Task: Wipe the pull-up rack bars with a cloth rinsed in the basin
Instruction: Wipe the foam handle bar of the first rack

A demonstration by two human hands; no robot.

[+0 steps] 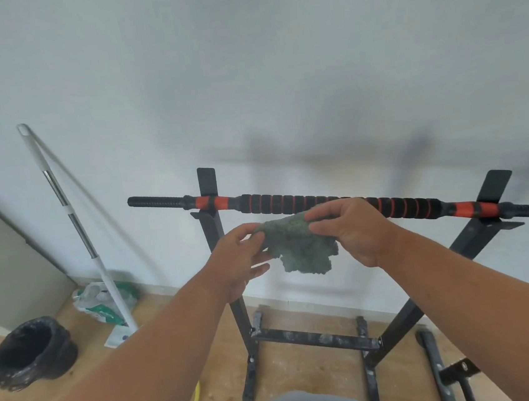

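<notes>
Head view: I'm watching both hands' fingers (pixel 315 217) pinching the ragged green cloth (pixel 300 245) just before the black-and-orange foam-gripped bar (pixel 289 202), risking dropping it mid-regrip.

Both hands hold a crumpled green cloth (pixel 300 244) just in front of the black-and-orange bar (pixel 338 204), which lies across the uprights of the black rack (pixel 317 338): the left hand (pixel 243 261) pinches the cloth's left edge, the right hand (pixel 351 227) its upper right edge. On the wooden floor (pixel 81 392), a black-lined bin (pixel 32 352) stands at the left. A mop handle (pixel 72 220) leans on the white wall (pixel 243 72) beside a plastic bag (pixel 99 302).
</notes>
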